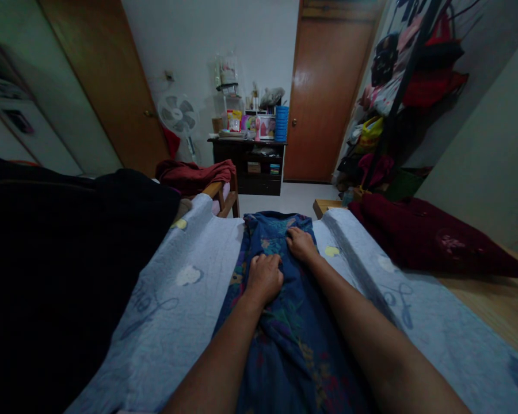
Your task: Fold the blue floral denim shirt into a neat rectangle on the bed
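A dark blue garment with a colourful floral pattern lies lengthwise down the middle of the bed, its far end at the bed's edge. My left hand rests on it with the fingers curled down into the cloth. Slightly farther away and to the right, my right hand is also closed on the fabric, near the far end. Folds run through the cloth between and below the hands. My fingertips are mostly hidden. The kind of garment cannot be made out for sure.
Under the garment is a pale blue bed sheet. Black cloth covers the left side; a dark red cushion lies at the right. Beyond stand a wooden chair, a fan, a dark cabinet and a brown door.
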{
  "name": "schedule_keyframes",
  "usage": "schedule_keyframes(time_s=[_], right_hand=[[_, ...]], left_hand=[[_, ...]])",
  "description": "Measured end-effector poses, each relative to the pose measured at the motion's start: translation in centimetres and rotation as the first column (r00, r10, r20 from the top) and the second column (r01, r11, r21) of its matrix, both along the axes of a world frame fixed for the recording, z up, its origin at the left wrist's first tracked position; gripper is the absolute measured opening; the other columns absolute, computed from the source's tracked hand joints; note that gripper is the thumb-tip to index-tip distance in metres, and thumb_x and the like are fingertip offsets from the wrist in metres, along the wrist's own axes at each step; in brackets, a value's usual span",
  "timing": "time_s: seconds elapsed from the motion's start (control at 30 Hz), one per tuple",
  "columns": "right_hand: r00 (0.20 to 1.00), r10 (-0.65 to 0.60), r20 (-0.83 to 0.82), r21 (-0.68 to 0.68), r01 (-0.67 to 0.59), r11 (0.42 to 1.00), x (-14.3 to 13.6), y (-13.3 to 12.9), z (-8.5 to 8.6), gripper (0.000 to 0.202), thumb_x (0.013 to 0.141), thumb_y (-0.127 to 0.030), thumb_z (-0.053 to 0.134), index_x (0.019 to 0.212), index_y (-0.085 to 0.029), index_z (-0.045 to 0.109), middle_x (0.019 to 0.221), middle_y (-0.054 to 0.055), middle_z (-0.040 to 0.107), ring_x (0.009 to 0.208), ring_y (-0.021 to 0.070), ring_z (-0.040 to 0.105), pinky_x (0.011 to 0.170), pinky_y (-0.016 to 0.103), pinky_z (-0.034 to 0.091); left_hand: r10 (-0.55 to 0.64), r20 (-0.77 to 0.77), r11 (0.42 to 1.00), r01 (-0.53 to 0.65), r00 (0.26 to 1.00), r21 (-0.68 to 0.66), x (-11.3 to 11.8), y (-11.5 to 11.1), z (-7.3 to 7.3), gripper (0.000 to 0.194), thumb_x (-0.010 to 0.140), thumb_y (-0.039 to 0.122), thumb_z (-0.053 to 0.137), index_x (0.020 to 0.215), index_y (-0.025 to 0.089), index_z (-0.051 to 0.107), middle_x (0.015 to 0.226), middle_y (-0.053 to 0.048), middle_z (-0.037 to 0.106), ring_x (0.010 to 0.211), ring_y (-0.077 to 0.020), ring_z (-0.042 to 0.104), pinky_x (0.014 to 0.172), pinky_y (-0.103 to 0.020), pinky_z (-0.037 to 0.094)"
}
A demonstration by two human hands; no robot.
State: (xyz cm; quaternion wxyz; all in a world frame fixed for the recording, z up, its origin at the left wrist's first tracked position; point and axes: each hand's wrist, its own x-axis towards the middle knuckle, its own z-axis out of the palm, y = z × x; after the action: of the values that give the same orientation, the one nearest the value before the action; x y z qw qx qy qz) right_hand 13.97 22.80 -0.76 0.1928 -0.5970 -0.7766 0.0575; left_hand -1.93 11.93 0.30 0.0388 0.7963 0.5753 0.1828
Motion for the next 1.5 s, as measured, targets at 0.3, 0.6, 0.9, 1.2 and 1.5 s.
schedule_keyframes(time_s=[0.3, 0.6, 0.9, 1.2, 1.5], right_hand=[[0.998, -0.014, 0.059, -0.112, 0.02, 0.993, 0.1, 1.3, -1.2, 0.052, 0.098, -0.041, 0.036, 0.145, -0.02, 0.04, 0.156, 0.009, 0.033, 0.144, 0.0274, 0.026, 0.114, 0.051, 0.019], [0.999, 0.045, 0.013, 0.043, -0.045, 0.998, 1.0, 2.9, 0.1, 0.035, 0.088, -0.015, 0.049, 0.11, -0.029, 0.071, 0.136, 0.002, 0.057, 0.126, 0.0208, 0.047, 0.106, 0.035, 0.034], [0.999, 0.017, 0.045, 0.052, -0.02, 0.998, 0.0, 2.7, 0.5, 0.028, 0.089, -0.016, 0.047, 0.097, -0.024, 0.073, 0.12, 0.005, 0.06, 0.112, 0.0211, 0.049, 0.097, 0.029, 0.036], [0.988, -0.145, 0.043, 0.027, 0.144, 0.989, -0.8, 1.0, -0.2, 0.025, 0.091, -0.023, 0.049, 0.113, -0.022, 0.062, 0.113, 0.008, 0.061, 0.105, 0.0219, 0.053, 0.088, 0.03, 0.039], [0.981, -0.163, 0.104, 0.057, 0.158, 0.986, -0.8, -0.3, 1.1, 0.023, 0.091, -0.025, 0.047, 0.103, -0.021, 0.066, 0.113, 0.009, 0.063, 0.106, 0.0228, 0.055, 0.089, 0.032, 0.04]], left_hand=[[0.0, 0.003, 1.0, 0.0, 1.0, 0.009, 0.0, -0.1, 0.1, 0.017, 0.082, 0.016, 0.051, 0.097, 0.021, 0.058, 0.096, -0.006, 0.067, 0.1, -0.0245, 0.056, 0.092, -0.039, 0.035], [-0.033, 0.057, 0.999, 0.031, 0.998, 0.039, -0.2, 0.0, -0.3, 0.017, 0.079, 0.014, 0.052, 0.094, 0.021, 0.057, 0.096, -0.005, 0.065, 0.097, -0.0236, 0.053, 0.091, -0.038, 0.035], [-0.028, 0.067, 0.999, 0.026, 0.997, 0.032, -0.3, 0.0, 0.0, 0.018, 0.076, 0.013, 0.053, 0.091, 0.022, 0.057, 0.096, -0.005, 0.065, 0.097, -0.0236, 0.053, 0.091, -0.037, 0.036], [-0.009, -0.006, 0.999, 0.009, 1.0, 0.032, -0.1, -0.1, -0.1, 0.046, 0.079, 0.019, 0.052, 0.125, 0.02, 0.058, 0.102, -0.008, 0.068, 0.101, -0.0274, 0.055, 0.094, -0.042, 0.036], [0.002, -0.01, 1.0, -0.002, 1.0, 0.017, 0.0, 0.0, -0.1, 0.039, 0.08, 0.02, 0.052, 0.117, 0.02, 0.064, 0.104, -0.008, 0.069, 0.102, -0.0259, 0.055, 0.096, -0.041, 0.036]])
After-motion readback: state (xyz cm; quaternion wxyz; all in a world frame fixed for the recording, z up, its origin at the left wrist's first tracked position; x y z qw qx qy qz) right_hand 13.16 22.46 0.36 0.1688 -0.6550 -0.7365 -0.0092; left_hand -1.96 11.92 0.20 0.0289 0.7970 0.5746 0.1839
